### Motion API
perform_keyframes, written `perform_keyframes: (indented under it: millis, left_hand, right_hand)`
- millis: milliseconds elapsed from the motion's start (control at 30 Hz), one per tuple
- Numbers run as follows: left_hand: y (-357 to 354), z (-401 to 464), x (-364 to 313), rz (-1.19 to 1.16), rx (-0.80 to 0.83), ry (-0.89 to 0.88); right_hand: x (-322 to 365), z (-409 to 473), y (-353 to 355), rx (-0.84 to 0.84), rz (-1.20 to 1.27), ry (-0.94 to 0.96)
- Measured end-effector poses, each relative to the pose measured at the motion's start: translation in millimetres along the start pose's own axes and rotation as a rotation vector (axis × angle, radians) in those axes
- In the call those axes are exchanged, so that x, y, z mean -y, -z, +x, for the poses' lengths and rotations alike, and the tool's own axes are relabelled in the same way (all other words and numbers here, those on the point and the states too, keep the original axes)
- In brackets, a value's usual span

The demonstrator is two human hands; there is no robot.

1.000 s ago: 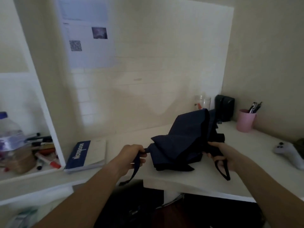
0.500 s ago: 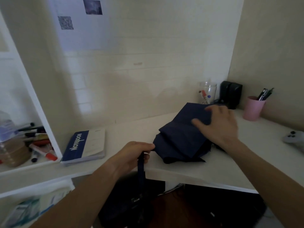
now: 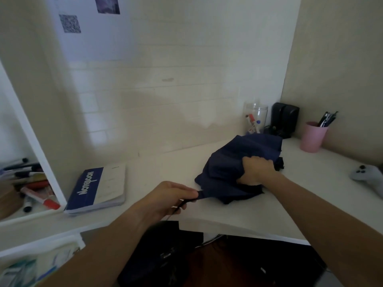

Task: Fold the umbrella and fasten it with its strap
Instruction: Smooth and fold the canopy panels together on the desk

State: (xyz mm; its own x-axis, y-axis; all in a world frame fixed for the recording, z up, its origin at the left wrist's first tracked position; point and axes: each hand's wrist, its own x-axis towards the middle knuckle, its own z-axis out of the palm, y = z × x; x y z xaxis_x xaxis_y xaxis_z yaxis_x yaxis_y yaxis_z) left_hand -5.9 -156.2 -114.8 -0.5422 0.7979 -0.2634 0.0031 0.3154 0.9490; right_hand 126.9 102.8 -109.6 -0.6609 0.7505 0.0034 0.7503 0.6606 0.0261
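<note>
I see the navy umbrella (image 3: pixel 234 162) bunched on the white desk (image 3: pixel 259 216), near the back corner. My right hand (image 3: pixel 256 171) clenches its fabric from above. My left hand (image 3: pixel 172 195) pinches the strap (image 3: pixel 204 194) at the umbrella's near end. A notebook (image 3: pixel 99 189) lies to the left, a pink cup (image 3: pixel 313 136) to the right.

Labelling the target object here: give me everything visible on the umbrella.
The umbrella is a dark navy, collapsed fabric bundle, loosely bunched and not yet rolled tight, lying on the white desk near its front edge. The right hand grips the gathered canopy from above. The left hand pinches its strap, a narrow navy band pulled out toward the left; it is not yet fastened. The handle is not clearly visible.
</note>
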Motion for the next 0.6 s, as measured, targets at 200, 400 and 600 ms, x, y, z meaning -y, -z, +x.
perform_keyframes:
  millis: [200, 400, 600]
  left_hand:
    - [0, 12, -17, -0.055, -0.054, -0.034]
    - [14, 18, -69, -0.100, -0.138, -0.168]
    - [-4, 0, -132, -0.009, -0.180, -0.495]
  right_hand:
    - [23, 8, 15, 0.144, 0.151, -0.076]
    - [48, 1, 8, -0.123, 0.969, -0.197]
    - [66, 12, 27, 0.005, 2.343, 0.054]
